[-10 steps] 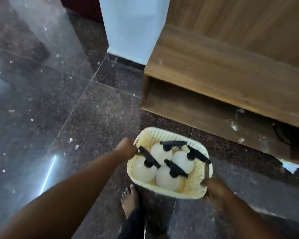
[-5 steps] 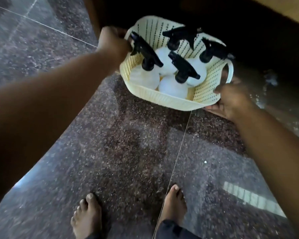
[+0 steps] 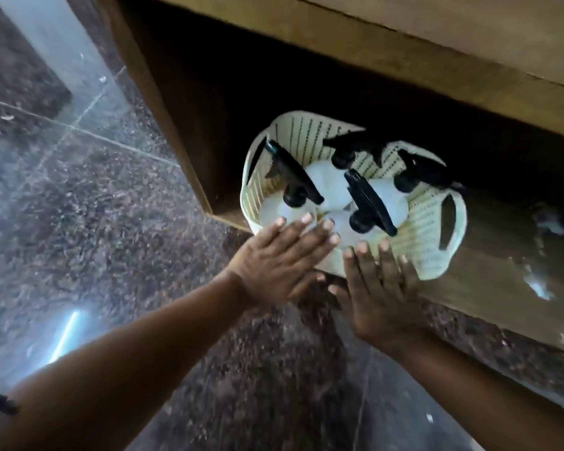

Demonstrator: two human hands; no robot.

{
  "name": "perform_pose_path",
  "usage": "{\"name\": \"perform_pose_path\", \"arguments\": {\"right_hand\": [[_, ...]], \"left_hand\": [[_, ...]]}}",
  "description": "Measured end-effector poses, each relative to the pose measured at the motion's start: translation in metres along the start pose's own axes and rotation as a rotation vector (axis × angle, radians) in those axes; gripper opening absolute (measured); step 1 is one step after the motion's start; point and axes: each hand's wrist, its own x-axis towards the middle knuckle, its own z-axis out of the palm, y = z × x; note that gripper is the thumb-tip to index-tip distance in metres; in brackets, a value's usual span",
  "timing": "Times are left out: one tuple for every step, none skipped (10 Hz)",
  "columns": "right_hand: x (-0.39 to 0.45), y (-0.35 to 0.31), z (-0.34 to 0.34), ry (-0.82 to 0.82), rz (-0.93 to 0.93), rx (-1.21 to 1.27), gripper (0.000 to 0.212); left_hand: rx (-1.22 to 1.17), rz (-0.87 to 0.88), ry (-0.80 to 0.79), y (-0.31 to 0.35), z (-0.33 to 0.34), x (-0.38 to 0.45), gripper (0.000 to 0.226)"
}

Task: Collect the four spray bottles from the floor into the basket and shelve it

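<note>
A cream slotted basket (image 3: 427,222) sits on the bottom board of the wooden shelf (image 3: 469,265), just inside its dark opening. Several white spray bottles (image 3: 326,187) with black trigger heads stand upright in it. My left hand (image 3: 277,262) lies flat against the basket's near wall, fingers spread and reaching over the rim. My right hand (image 3: 381,288) presses flat on the same wall just to the right. Neither hand grips a handle.
The shelf's left side panel (image 3: 163,102) stands close to the basket's left. A thick wooden top board (image 3: 404,50) overhangs the opening. Dark speckled stone floor (image 3: 127,222) spreads to the left and below. Pale smears (image 3: 547,222) mark the shelf board at right.
The basket went from carried above the floor to resting inside the shelf opening. Both hands let go of its handles and now press flat on its near side.
</note>
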Motion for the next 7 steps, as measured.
{"name": "perform_pose_path", "arguments": {"right_hand": [[0.028,0.013,0.04,0.19,0.082,-0.078,0.083],[0.065,0.021,0.073,0.24,0.175,-0.114,0.083],[0.104,0.026,0.092,0.154,0.26,-0.055,0.079],[0.128,0.035,0.095,-0.032,0.305,0.055,0.081],[0.129,0.035,0.085,-0.124,0.315,0.103,0.085],[0.126,0.034,0.067,-0.178,0.323,0.156,0.084],[0.117,0.034,0.038,-0.237,0.32,0.212,0.082]], "left_hand": [[0.067,-0.017,0.174,-0.011,0.037,0.01,0.086],[0.161,-0.093,0.177,-0.03,0.08,0.022,0.081],[0.124,-0.151,-0.037,-0.05,0.094,0.036,0.077],[0.085,-0.233,-0.28,-0.062,0.081,0.051,0.085],[0.085,-0.301,-0.363,-0.066,0.063,0.063,0.088],[0.011,-0.303,-0.411,-0.065,0.034,0.081,0.084],[-0.023,-0.261,-0.514,-0.06,-0.001,0.089,0.083]]}}
